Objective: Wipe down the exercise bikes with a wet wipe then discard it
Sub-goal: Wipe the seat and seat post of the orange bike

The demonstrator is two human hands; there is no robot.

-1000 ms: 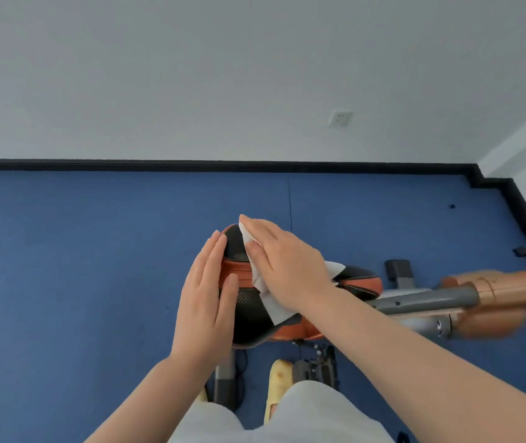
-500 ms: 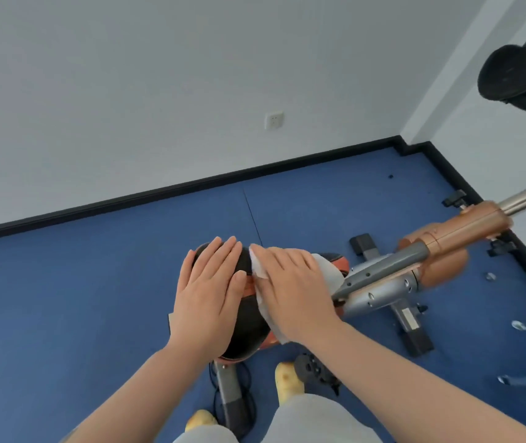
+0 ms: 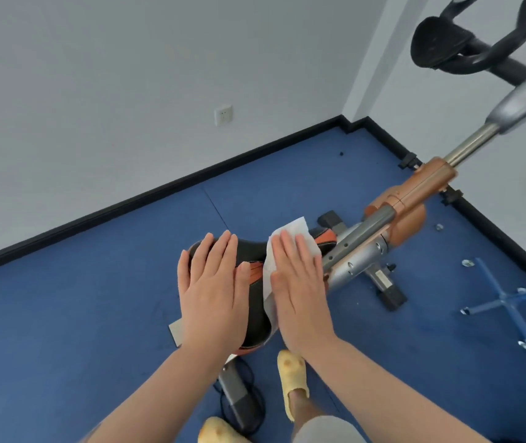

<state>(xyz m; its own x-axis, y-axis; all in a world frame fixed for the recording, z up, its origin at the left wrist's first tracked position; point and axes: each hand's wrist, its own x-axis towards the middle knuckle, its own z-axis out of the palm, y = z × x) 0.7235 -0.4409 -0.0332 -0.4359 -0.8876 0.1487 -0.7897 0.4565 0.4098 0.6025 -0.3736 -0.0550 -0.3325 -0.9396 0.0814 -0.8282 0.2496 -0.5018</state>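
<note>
From the head camera I look down at a blue floor (image 3: 79, 314) that meets a pale wall along a black skirting strip. A white wall socket (image 3: 223, 115) sits on that wall, above the skirting. Near the middle of the floor stands the exercise bike; its black and orange saddle (image 3: 249, 251) is just below me. The left hand (image 3: 212, 295) lies flat on the rear part of the saddle, fingers straight and close together, gripping nothing. Just beside it, the right hand (image 3: 300, 289) presses the white wet wipe (image 3: 290, 238) flat against the saddle's nose, fingers straight (one corner of the wipe sticks out past the fingertips). Below the hands I see a yellow slipper (image 3: 292, 378) on the floor. To the right, the bike's grey and orange frame (image 3: 408, 199) rises toward the upper right corner, ending in black handlebars (image 3: 453, 49). A blue cross-shaped stand (image 3: 504, 302) lies on the floor near the right edge.
</note>
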